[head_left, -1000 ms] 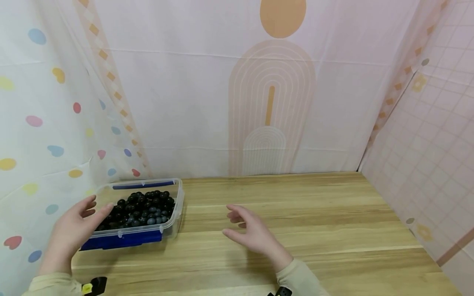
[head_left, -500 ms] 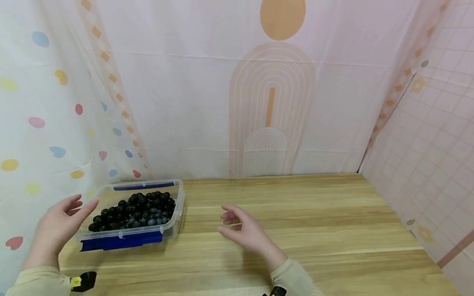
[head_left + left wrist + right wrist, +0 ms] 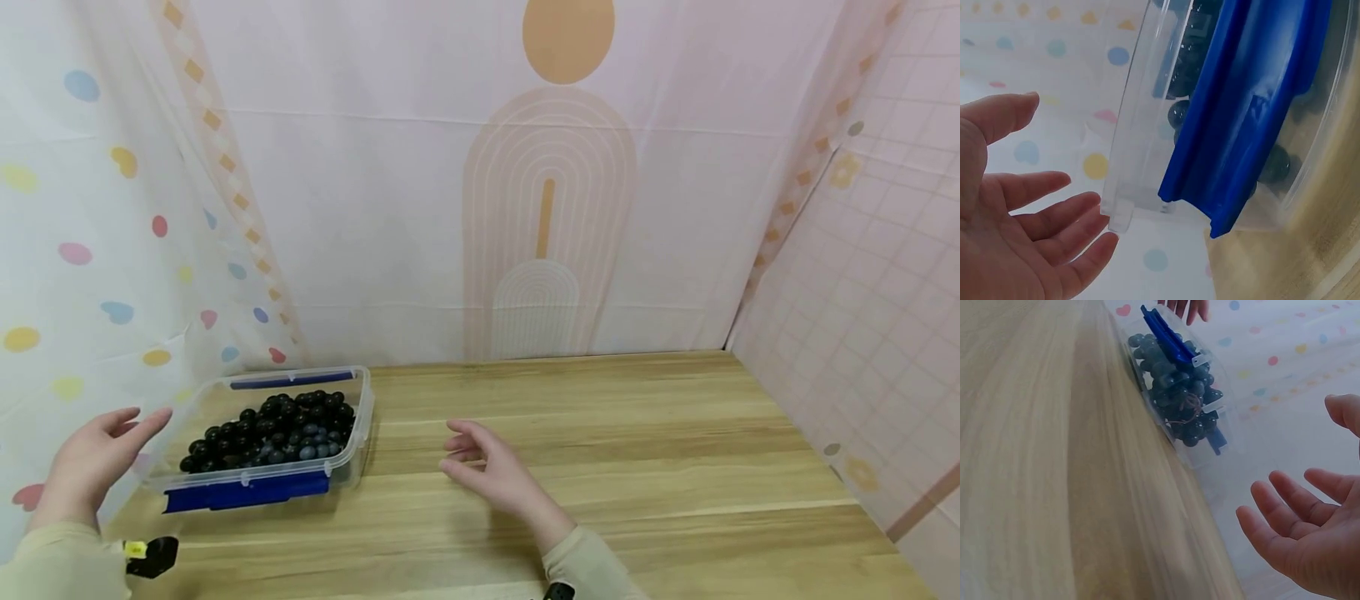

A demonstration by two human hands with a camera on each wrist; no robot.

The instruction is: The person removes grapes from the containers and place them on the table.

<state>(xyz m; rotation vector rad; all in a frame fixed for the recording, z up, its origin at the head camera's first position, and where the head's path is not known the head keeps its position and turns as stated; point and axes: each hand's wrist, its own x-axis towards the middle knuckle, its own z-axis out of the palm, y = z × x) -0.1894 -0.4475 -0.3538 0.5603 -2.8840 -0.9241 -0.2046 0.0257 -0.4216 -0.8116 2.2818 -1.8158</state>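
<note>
A clear plastic container (image 3: 363, 417) with blue side clips (image 3: 247, 490) stands on the left of the table, its top uncovered. Dark round fruits (image 3: 281, 425), looking like grapes, are heaped inside it. My left hand (image 3: 93, 458) hovers just left of the container, fingers relaxed and holding nothing. In the left wrist view, that hand (image 3: 1029, 231) has its fingers spread beside the container's corner; whether they touch it I cannot tell. To the right of the container, my right hand (image 3: 495, 471) is held above the wood with loosely bent fingers and nothing in them.
The wooden table (image 3: 600, 433) runs back to a pale printed curtain (image 3: 375, 208). A dotted cloth (image 3: 75, 292) hangs close on the left, near the container, and a checked cloth (image 3: 885, 292) borders the right side.
My left hand has moved left, from over the container's near-left corner to beside it, uncovering more fruit. My right hand has shifted slightly left. The container stays in place.
</note>
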